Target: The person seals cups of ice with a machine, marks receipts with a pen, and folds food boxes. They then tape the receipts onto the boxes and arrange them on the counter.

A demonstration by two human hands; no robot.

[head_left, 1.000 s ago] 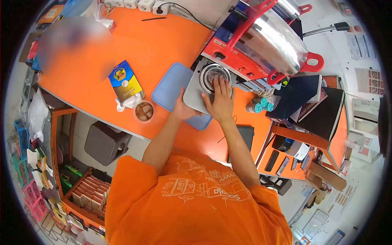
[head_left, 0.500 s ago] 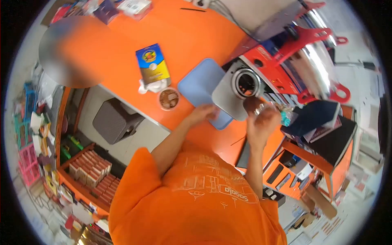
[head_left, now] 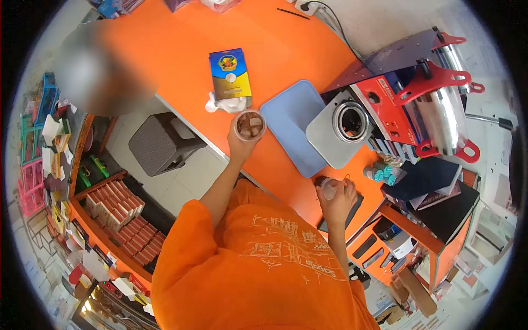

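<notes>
1. The left hand (head_left: 240,147) has its grip closed around a cup of brown drink (head_left: 250,125) with ice in it.
2. This cup is at the near edge of the orange table (head_left: 181,49), just below a blue and yellow packet (head_left: 230,74).
3. The right hand (head_left: 338,201) has its grip closed around a small cup (head_left: 329,188), close to the person's body.
4. A blue tray (head_left: 291,124) lies on the table between the two cups.
5. Beside the tray stands a red machine (head_left: 396,104) with a grey plate and a round hole (head_left: 350,121).
6. A grey stool (head_left: 159,146) stands on the floor.
</notes>
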